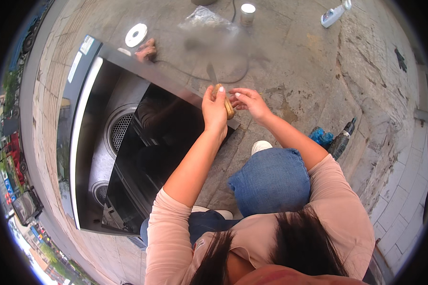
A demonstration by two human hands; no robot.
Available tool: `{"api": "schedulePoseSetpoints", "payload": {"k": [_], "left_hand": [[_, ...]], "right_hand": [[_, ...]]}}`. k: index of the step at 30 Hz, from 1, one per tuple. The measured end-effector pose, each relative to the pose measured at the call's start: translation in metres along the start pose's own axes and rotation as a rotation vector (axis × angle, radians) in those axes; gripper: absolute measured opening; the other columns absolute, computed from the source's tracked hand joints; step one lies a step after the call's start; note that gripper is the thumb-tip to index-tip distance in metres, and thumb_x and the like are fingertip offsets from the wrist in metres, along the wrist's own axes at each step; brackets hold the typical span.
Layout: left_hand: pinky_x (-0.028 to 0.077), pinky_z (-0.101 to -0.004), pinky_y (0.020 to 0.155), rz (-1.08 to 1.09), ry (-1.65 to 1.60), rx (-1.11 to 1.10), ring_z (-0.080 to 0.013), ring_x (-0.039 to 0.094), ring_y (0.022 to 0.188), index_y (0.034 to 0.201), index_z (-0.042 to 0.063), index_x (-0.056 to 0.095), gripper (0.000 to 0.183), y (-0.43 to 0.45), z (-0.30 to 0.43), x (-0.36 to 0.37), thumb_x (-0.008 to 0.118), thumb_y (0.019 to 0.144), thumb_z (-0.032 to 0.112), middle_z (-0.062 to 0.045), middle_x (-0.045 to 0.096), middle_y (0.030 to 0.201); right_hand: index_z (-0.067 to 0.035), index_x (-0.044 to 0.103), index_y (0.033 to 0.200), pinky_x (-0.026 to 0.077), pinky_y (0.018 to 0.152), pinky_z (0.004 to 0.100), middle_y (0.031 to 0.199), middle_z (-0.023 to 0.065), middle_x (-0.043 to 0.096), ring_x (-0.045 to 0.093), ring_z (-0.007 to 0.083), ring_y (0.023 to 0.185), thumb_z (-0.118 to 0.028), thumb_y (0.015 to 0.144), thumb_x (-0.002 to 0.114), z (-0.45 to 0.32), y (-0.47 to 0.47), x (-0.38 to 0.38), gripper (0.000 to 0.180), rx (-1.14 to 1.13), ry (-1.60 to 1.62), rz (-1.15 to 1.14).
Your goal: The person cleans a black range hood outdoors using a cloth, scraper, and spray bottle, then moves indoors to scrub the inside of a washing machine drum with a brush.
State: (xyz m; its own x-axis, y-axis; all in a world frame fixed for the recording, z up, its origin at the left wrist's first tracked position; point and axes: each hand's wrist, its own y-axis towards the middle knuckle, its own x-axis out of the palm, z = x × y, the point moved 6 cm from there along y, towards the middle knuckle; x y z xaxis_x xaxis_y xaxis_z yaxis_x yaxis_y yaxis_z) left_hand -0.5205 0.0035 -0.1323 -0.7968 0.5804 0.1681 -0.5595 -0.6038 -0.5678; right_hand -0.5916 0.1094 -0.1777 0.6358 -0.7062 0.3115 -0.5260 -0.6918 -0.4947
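Observation:
My left hand [214, 108] is closed around the wooden handle of a tool with a flat metal blade [211, 73], which looks like a scraper or putty knife; the blade points away from me. Just to the right, my right hand [248, 103] has its fingers partly curled and spread beside the handle, with nothing seen in it. Below and left of my hands lies a large dark appliance with a glossy black panel [174, 131], a metal edge and round perforated metal grilles [123, 131], perhaps a range hood. A blurred patch hides part of the ground beyond the blade.
Another person's hand [146, 51] is by the appliance's far edge, near a white tape roll [136, 35]. A can [248, 15], clear plastic [205, 17], a cable and a spray bottle [335, 15] lie beyond. A power tool [342, 139] and blue plastic [321, 136] are at right.

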Motion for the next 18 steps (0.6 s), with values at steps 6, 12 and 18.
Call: {"api": "schedulePoseSetpoints", "payload": {"k": [6,12,18], "left_hand": [[0.031,-0.0364,0.108,-0.045,0.413,0.133,-0.0306,0.039,0.132,0.14,-0.007,0.031,0.063,0.028,-0.013,0.008,0.055,0.094,0.029,-0.024,0.037,0.143],[0.043,-0.0358,0.095,-0.236,0.714,0.354,-0.0295,0.051,0.12,0.131,0.0,0.046,0.051,0.012,-0.01,0.001,0.063,0.085,0.012,-0.017,0.047,0.134],[0.048,-0.035,0.088,-0.312,1.046,0.769,-0.0248,0.06,0.103,0.13,0.003,0.049,0.051,-0.045,0.083,-0.012,0.064,0.081,-0.001,-0.015,0.051,0.127]], "right_hand": [[-0.002,0.056,0.123,0.047,0.079,0.028,0.104,0.0078,0.065,0.062,0.0139,0.087,-0.02,0.094,0.049,0.033,-0.002,-0.038,0.034,0.051,-0.001,0.156],[0.0,0.059,0.117,0.05,0.072,0.0326,0.102,0.0114,0.067,0.064,0.0173,0.082,-0.019,0.09,0.053,0.039,0.022,-0.072,0.034,-0.068,-0.118,0.281],[-0.005,0.058,0.12,0.049,0.085,0.0396,0.106,0.0148,0.062,0.061,0.0307,0.095,-0.016,0.087,0.055,-0.007,0.111,-0.024,0.035,-0.47,-0.836,0.1]]}}
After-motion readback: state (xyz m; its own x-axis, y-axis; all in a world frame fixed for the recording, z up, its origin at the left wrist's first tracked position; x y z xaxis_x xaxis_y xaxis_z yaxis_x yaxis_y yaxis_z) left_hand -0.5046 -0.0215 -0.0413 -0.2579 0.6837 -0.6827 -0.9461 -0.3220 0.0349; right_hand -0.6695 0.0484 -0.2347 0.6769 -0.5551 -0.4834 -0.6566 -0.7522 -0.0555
